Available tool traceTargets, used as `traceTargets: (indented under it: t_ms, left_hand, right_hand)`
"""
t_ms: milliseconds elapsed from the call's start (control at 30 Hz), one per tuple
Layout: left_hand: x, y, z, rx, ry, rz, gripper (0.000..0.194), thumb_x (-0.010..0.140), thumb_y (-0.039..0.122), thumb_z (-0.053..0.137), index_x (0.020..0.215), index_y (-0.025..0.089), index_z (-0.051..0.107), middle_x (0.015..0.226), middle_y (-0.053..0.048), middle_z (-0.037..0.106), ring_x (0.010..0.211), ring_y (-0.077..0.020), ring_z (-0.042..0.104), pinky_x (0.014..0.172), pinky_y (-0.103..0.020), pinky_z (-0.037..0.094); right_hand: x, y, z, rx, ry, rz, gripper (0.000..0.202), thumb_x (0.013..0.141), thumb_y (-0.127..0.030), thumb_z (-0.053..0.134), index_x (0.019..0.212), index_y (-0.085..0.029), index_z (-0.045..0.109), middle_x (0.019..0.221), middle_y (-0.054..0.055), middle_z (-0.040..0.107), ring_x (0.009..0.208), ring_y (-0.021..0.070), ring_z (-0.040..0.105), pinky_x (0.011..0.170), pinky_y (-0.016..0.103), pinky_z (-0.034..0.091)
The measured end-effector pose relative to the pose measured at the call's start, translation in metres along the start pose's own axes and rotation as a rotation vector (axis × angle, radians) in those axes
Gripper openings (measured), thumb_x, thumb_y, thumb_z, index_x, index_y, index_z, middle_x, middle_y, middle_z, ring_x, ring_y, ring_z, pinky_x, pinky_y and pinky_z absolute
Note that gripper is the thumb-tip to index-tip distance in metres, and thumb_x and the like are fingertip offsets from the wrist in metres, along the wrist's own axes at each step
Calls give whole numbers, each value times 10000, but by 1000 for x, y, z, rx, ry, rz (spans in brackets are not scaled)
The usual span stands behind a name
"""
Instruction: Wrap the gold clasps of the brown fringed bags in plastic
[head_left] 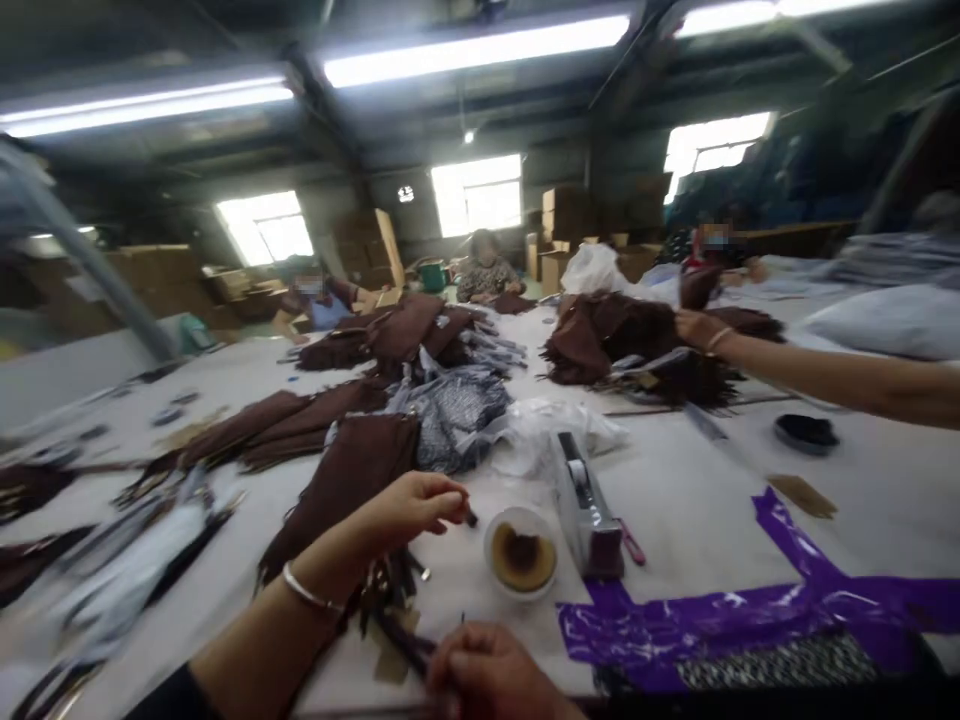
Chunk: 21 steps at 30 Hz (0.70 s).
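a dark piece [472,519] is pinched in left hand [420,502], fingertips nearly together, near the bowl [517,514], a strap [403,640] is held by curled fingers of right hand [491,668], bag [367,455] laid behind left hand

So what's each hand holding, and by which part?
Right hand: a dark strap, by its near part. Left hand: seemingly a small dark piece, gripped part unclear.

Bowl [519,514] on the table [690,500], tape dispenser [589,505] at its right, bag [364,460] to its left; plastic wrap [555,425] behind
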<state>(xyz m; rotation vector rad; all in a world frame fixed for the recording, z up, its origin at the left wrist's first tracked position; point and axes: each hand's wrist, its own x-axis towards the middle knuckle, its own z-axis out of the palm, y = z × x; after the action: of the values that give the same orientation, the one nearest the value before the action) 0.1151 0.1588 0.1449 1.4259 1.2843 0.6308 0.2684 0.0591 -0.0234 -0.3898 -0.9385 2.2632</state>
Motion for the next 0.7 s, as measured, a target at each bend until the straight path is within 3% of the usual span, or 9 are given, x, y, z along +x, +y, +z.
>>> traceTargets:
  t_ms: [67,167,233,267,367,500,600,700]
  left_hand:
    - [-36,-36,-36,-163,249,-101,363,703,438,787,892,132,745,926,-151,740,831,-249,702,646,-297,545]
    - [-94,-88,-79,-311,699,-191,297,683,329,800,868,120,699,865,-114,723,715,-167,678,598,-232,516]
    - [-127,-116,-93,-352,916,-232,257,674,274,796,834,113,676,807,-88,706,644,-132,649,557,-209,487]
    - [-140,-127,-95,-366,969,-249,247,672,263,795,823,112,670,788,-80,700,628,-127,643,545,-205,477]
    - [-157,-151,-82,-386,925,-272,240,691,275,780,838,118,674,785,-84,706,670,-152,669,562,-219,490]
    - [-145,-162,-48,-347,722,-245,200,761,279,721,886,126,693,861,-113,730,724,-171,692,560,-212,484]
    - [-131,-163,-29,-352,620,-229,168,787,271,697,882,132,695,854,-121,736,688,-175,694,519,-210,462]
    - [-128,-162,-21,-290,561,-170,117,804,250,674,850,145,695,825,-113,739,690,-184,699,527,-220,468]
  right_hand:
    - [-8,9,7,41,91,4,351,757,-478,762,830,-137,718,570,-4,585,494,93,496,511,222,313]
    - [-13,8,12,35,135,8,282,796,-430,751,860,-156,732,679,25,619,568,105,492,573,248,333]
    - [-14,4,14,29,172,24,258,788,-420,762,866,-175,738,779,45,641,608,118,479,593,267,354]
    - [-14,2,15,21,194,34,258,778,-422,770,869,-182,740,804,50,642,621,125,473,597,275,362]
    - [-14,0,20,-25,254,60,282,748,-435,790,867,-185,734,770,43,619,627,135,456,589,282,368]
    - [-9,-2,34,-269,362,72,340,771,-505,733,890,-189,699,659,9,567,570,131,434,542,273,331]
    - [3,-7,48,-877,453,-5,359,830,-512,644,991,-193,687,657,19,586,576,161,466,575,307,367]
    - [19,-7,63,-1541,375,-180,362,825,-403,655,1118,-191,672,997,112,679,819,233,568,781,374,430]
